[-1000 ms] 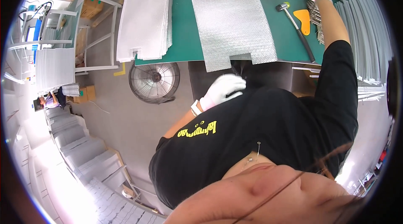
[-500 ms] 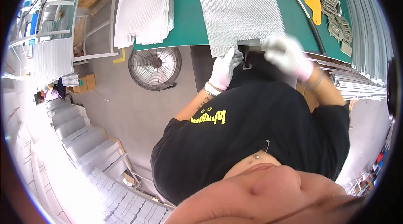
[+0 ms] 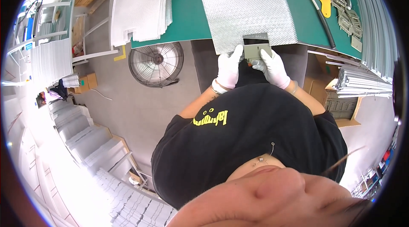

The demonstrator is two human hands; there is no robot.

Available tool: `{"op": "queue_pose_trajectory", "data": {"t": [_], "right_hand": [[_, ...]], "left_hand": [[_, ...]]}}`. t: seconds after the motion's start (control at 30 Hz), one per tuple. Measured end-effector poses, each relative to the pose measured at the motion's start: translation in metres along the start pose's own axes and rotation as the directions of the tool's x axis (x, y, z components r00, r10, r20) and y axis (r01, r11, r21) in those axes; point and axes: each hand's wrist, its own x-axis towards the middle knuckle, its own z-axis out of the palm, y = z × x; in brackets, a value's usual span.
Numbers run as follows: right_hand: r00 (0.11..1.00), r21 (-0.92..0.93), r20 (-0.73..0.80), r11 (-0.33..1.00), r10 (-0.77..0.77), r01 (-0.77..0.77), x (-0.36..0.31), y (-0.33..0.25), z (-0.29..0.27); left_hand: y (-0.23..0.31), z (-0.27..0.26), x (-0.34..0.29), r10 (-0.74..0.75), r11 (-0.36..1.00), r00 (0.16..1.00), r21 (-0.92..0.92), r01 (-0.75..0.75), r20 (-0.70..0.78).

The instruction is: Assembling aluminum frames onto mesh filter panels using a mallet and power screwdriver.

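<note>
A silvery mesh sheet (image 3: 247, 10) lies on the green work table, its notched near edge overhanging towards me. At the notch is a small grey-green rectangular plate (image 3: 252, 51). My right hand (image 3: 273, 69), in a white glove, pinches the plate's right end, thumb on top. My left hand (image 3: 228, 67), also gloved, is closed on the corner of the mesh beside the notch, its thumb close against the plate's left end. The fingers under the sheet are partly hidden.
A stack of notched mesh sheets (image 3: 140, 7) lies at the left of the table. To the right are a hammer (image 3: 318, 16), a yellow scraper (image 3: 323, 3), a pile of grey-green plates (image 3: 347, 14) and long metal strips (image 3: 377, 31). A round fan (image 3: 156, 65) stands on the floor.
My right hand has come in from the right, bringing the grey-green plate to the notch. My left hand stays at the mesh corner. The view has shifted slightly.
</note>
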Motion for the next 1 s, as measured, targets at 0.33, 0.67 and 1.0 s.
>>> {"op": "queue_pose_trajectory", "data": {"t": [0.33, 0.67, 1.0], "right_hand": [[0.964, -0.361, -0.18, 0.925, -0.195, 0.119, -0.001, -0.01, 0.023], [0.908, -0.33, -0.36, 0.94, -0.213, 0.089, 0.002, -0.021, -0.013], [0.841, -0.419, -0.354, 0.873, -0.409, 0.248, 0.005, -0.004, 0.0]], "left_hand": [[0.001, 0.018, -0.004, -0.111, 0.981, 0.988, -0.15, 0.126, 0.109], [-0.005, 0.005, 0.002, -0.196, 0.972, 0.963, -0.095, 0.216, 0.186], [-0.007, 0.005, 0.001, -0.199, 0.957, 0.957, -0.167, 0.236, 0.212]]}}
